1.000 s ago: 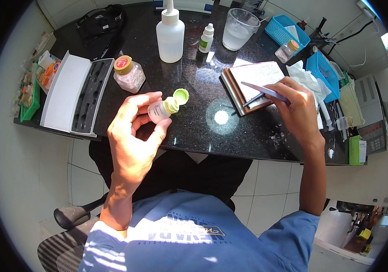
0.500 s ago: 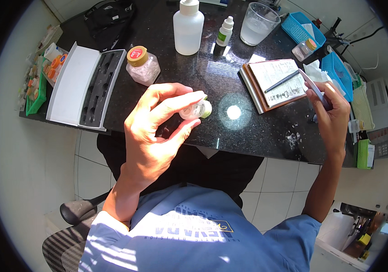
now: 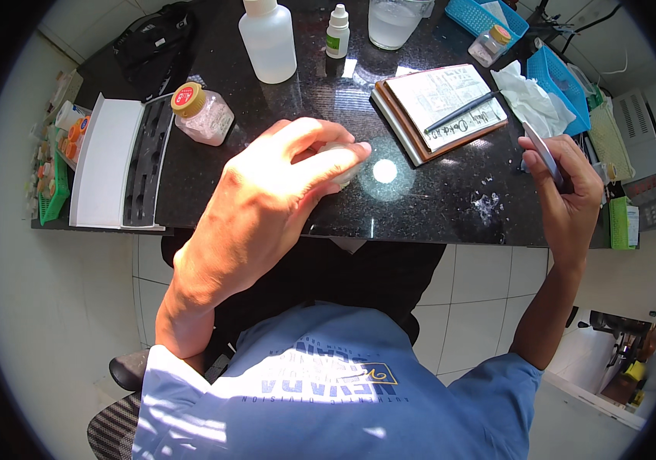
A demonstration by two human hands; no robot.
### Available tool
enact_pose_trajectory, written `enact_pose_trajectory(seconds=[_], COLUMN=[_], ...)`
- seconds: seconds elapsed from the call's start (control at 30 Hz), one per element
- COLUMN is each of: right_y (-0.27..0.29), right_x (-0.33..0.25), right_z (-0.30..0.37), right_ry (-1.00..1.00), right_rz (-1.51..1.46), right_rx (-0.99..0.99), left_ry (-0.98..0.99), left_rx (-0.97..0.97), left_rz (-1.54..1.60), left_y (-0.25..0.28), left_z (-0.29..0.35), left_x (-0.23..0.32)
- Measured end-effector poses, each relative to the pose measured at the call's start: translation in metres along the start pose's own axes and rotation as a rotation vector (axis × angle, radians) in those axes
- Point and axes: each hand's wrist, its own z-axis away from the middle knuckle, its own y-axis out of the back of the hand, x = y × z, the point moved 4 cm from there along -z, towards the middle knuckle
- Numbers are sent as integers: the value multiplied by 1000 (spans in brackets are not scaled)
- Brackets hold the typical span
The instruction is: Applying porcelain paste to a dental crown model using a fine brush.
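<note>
My left hand is closed around a small clear bottle over the near part of the black counter. Its fingers and thumb cover most of the bottle, so its cap is hard to see. Off to the right, my right hand pinches a slim, flat, pale grey tool that points up and to the left; its exact kind cannot be made out. Between my hands, a notebook lies open with a dark pen across its page. A jar of pale pink material with a gold lid stands beyond my left hand.
Along the back stand a white squeeze bottle, a dropper bottle and a glass of cloudy liquid. Blue baskets, crumpled tissue and a small jar are at right. An opened white box lies left.
My left hand has turned palm-down and lowered with the bottle, hiding more of it. My right hand has shifted slightly, still gripping the tool. The view has moved, shifting the counter items.
</note>
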Motion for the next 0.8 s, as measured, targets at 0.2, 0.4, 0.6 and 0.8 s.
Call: enact_pose_trajectory(seconds=[0.2,0.4,0.6,0.8], right_y=[-3,-1,-14,-31], right_x=[5,-2,-7,-37], right_z=[2,5,8,2], right_ry=[-27,-96,-135,-64], right_rz=[-40,-113,-252,-158], right_rx=[8,-4,3,-75], left_ry=[32,166,511,469], left_rx=[14,106,393,442], left_rz=[89,270,575,487], left_y=[-1,5,3,3], left_z=[3,15,47,53], left_x=[-5,-11,-31,-37])
